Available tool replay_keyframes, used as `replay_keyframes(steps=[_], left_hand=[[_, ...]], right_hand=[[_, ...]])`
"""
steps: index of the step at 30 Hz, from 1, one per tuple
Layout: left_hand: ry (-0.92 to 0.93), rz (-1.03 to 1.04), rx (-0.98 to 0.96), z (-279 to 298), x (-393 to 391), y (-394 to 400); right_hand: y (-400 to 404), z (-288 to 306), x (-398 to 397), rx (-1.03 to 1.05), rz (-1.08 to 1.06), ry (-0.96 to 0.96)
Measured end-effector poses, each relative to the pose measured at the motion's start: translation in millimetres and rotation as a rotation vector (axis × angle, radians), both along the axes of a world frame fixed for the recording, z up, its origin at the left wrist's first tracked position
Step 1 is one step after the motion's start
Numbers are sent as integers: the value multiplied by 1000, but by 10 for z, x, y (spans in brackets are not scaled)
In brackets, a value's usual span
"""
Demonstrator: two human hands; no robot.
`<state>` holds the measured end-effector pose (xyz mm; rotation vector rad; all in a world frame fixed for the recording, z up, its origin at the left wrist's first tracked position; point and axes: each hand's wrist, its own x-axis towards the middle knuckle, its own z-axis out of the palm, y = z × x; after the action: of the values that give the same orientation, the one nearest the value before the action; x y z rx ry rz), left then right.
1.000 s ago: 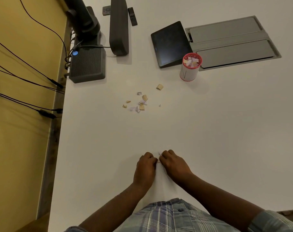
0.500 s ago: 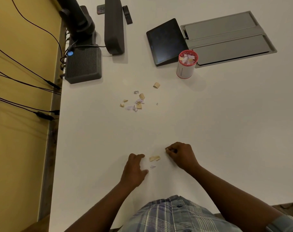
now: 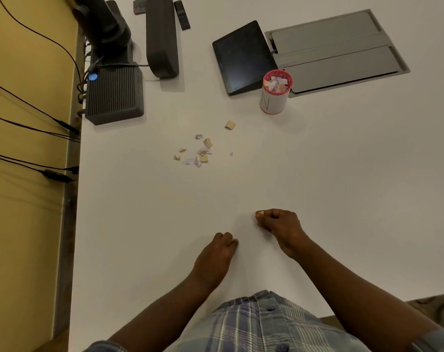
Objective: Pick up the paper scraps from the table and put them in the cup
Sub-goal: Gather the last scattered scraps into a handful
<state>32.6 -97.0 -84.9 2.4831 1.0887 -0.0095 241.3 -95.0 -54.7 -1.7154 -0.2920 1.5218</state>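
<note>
White table (image 3: 317, 174) in a wired-up office: the right hand (image 3: 279, 224) pinches a tan paper scrap (image 3: 260, 213) at its fingertips, seemingly mid-collection. The left hand (image 3: 219, 250) rests curled, fingers together; whether it holds anything cannot be told. More scraps (image 3: 199, 152) lie well apart from the red-rimmed cup (image 3: 275, 94), already part-filled. A long carry to it likely comes next.

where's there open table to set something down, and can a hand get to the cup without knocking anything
Bare table runs wide right of the scraps and below the cup, up to the right hand, so a reach from there looks clear. A bare band also separates the scraps from the left hand. The far edge is crowded: tablet, grey panel, black box.
</note>
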Motion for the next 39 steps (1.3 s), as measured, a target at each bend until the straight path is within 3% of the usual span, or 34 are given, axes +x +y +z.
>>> replay_keyframes(steps=[4, 9, 15, 18, 21, 30, 35, 39], left_hand=[[9, 90, 35, -32, 41, 65], [-3, 248, -18, -4, 116, 296], [-202, 866, -304, 237, 162, 950], [-313, 1016, -529, 417, 215, 1321], [-441, 1038, -653, 545, 377, 1669], [-714, 955, -750, 786, 990, 2391], [-794, 988, -739, 896, 1417, 2680], [-817, 986, -687, 1009, 1710, 2885]], right_hand=[[48, 16, 45, -34, -135, 170], [102, -16, 109, -64, -185, 209], [325, 28, 248, -23, -225, 211], [603, 105, 401, 54, -240, 187], [996, 197, 604, 140, -262, 123], [2330, 697, 1247, 344, -224, -217], [2855, 712, 1405, 290, 1, -777], [3098, 694, 1392, 283, 338, -1216]])
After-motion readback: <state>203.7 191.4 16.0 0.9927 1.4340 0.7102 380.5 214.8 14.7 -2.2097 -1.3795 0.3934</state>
